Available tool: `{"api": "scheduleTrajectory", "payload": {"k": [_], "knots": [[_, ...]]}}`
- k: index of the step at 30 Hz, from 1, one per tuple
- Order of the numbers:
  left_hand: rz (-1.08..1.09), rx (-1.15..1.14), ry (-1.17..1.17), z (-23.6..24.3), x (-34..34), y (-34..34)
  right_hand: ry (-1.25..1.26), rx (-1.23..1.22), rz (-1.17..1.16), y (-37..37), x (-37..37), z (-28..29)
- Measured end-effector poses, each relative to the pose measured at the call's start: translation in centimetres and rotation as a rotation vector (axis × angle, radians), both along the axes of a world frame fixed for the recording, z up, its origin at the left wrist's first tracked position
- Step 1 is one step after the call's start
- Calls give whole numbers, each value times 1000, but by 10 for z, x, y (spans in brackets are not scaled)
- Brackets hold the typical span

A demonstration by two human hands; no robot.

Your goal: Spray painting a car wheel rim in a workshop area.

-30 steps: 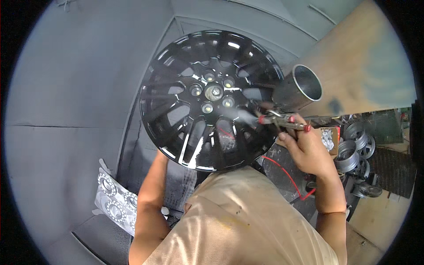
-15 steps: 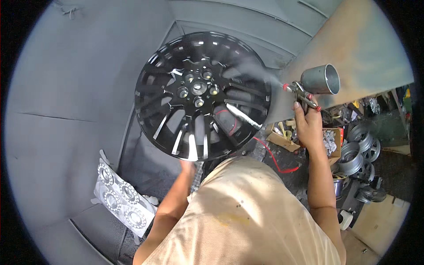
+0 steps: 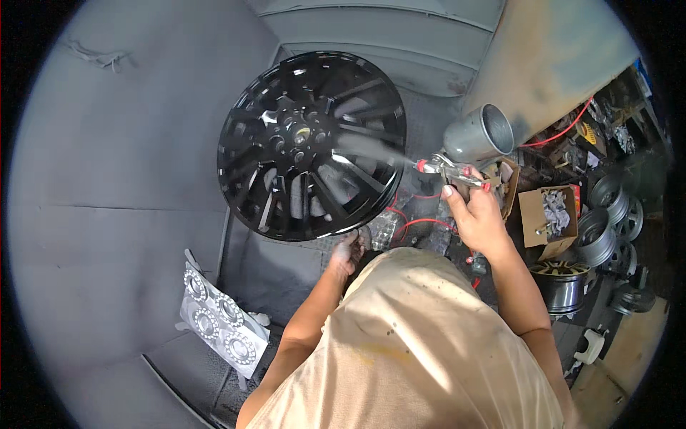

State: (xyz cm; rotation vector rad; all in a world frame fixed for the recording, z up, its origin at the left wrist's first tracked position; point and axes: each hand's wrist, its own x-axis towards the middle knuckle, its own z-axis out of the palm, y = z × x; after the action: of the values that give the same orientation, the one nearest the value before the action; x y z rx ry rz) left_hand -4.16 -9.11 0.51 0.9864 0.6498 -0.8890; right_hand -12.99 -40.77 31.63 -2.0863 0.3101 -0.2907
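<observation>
Wheel (image 3: 300, 137): glossy black and many-spoked; located above and left of centre, its face turned up toward the viewer (how it is borne is hidden).
Right grip (image 3: 480, 220): clenched around the handle of the spray gun; the thumb is laid along the near side, and the trigger finger cannot be made out.
Spray gun (image 3: 454, 174): held at the right of the wheel, with its long axis set roughly left to right and the nozzle (image 3: 420, 166) pointed at the spokes.
Nozzle to wheel: from the right grip, the wheel lies to the left and somewhat up-picture; the nozzle is seen just beside the rim, though depth cannot be judged.
Mist (image 3: 371, 149): thrown leftward from the nozzle across the spokes.
Cup (image 3: 477, 136): metal, mounted on the gun, its open mouth tilted to the right.
Left grip (image 3: 349, 250): placed just below the lower rim, nearer the wheel than the right grip; whether anything is grasped or touched cannot be told.
Ring sheet (image 3: 223, 314): positioned at lower left, well apart from both grips.
Silver wheels (image 3: 597, 239): stacked at far right, beyond a cardboard box (image 3: 532, 222).
</observation>
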Motion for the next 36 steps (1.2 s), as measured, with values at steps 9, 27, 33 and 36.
{"api": "scheduleTrajectory", "payload": {"k": [9,27,33,36], "knots": [[326,109,-222,-14,69,138,-134,-112,-105,-22,-16,-1],[-236,-24,65,5,-17,-25,67,-120,-91,-28,-34,-20],[133,117,55,-11,7,52,-10,-80,-79,-28,-34,-26],[177,115,26,-5,11,62,47,-1,-56,-28,-32,-24]]}}
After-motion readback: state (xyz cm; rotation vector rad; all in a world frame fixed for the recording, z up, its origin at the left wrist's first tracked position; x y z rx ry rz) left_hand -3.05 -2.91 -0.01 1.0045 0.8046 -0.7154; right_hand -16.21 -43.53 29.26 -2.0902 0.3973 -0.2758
